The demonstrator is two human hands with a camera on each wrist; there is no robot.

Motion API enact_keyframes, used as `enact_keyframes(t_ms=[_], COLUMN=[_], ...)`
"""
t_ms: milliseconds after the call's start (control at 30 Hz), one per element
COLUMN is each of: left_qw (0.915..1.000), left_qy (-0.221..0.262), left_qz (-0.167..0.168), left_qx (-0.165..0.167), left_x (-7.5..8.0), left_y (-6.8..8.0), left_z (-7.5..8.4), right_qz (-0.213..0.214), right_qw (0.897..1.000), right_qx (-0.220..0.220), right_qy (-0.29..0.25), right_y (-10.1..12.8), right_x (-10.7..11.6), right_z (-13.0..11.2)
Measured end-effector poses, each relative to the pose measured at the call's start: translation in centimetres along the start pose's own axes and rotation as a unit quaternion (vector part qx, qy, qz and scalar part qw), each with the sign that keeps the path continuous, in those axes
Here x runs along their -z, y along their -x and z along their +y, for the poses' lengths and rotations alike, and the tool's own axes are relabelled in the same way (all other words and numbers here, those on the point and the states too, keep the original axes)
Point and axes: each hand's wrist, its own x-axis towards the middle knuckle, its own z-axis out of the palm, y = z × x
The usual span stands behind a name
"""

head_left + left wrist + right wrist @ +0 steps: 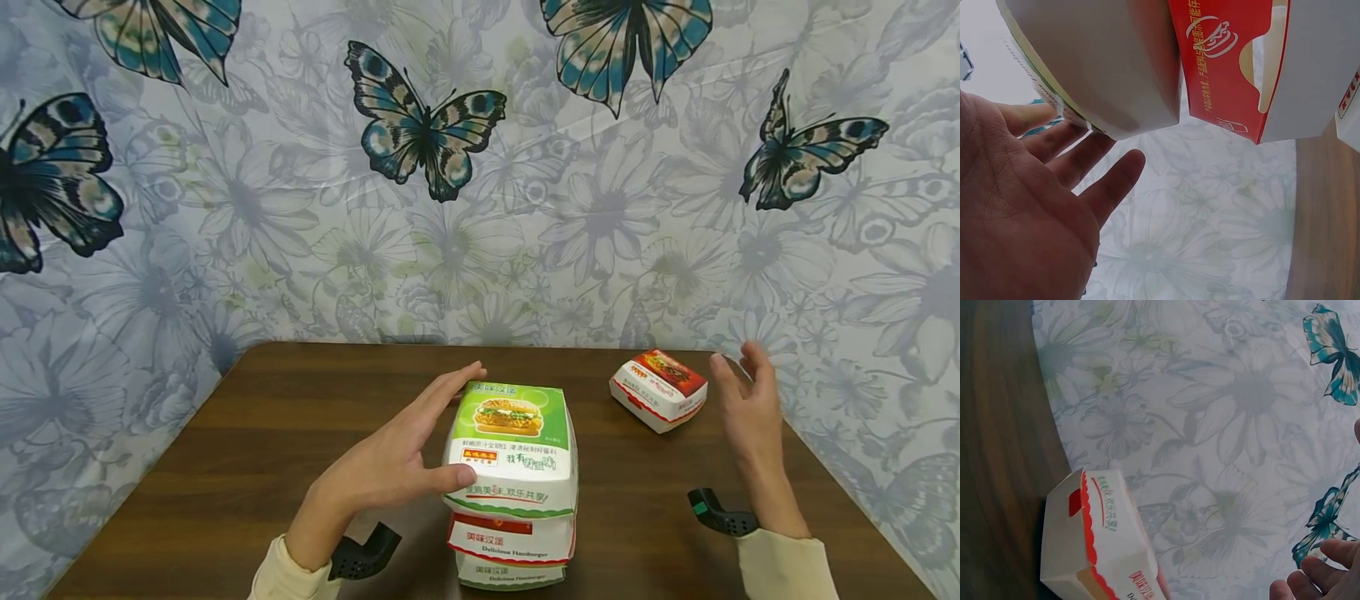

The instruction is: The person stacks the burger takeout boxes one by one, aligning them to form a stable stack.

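Three hamburger boxes stand stacked near the table's front. On top is a green-and-white box (513, 442), above a red-and-white box (510, 537) and a lower green-trimmed box (512, 573). My left hand (397, 450) is at the top box's left side, fingers extended and thumb spread by its front corner. In the left wrist view its fingers lie along the edge of the top box (1097, 62). A separate red-topped hamburger box (660, 387) sits at the back right. My right hand (750, 417) is just right of it, fingers apart, holding nothing.
The brown wooden table (315, 400) has its back edge against a floral cloth (450, 250) printed with butterflies. Black devices sit on both wrists, the left one (366, 552) close to the stack and the right one (722, 512) above the table.
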Motion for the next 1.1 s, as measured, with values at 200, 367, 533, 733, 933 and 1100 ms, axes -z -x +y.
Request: enact_keyframes(t_ms=[200, 367, 533, 733, 933, 1100], left_qw=[1.0, 1.0, 1.0, 1.0, 1.0, 0.9999], left_qy=[0.001, 0.003, 0.003, 0.0, 0.003, 0.007], left_qz=[0.0, -0.001, -0.001, 0.002, 0.002, 0.001], left_qx=[0.002, 0.002, 0.004, 0.005, 0.006, 0.008], left_x=[0.0, 0.0, 0.1, 0.1, 0.0, 0.1], left_y=[0.0, -0.1, -0.1, 0.0, 0.1, 0.2], left_z=[0.2, 0.3, 0.3, 0.3, 0.4, 0.5], right_qz=[0.0, -0.008, -0.015, -0.036, -0.043, -0.054], right_qw=[1.0, 1.0, 0.999, 0.997, 0.994, 0.994], right_qx=[-0.009, -0.012, -0.009, -0.032, -0.053, -0.047], right_qy=[0.011, 0.025, 0.039, 0.061, 0.087, 0.082], right_y=[-0.3, -0.5, -0.8, -1.1, -1.0, -1.0], right_x=[-0.3, -0.4, -0.6, -0.9, -1.0, -1.2], right_z=[1.3, 2.3, 3.4, 4.8, 5.8, 6.8])
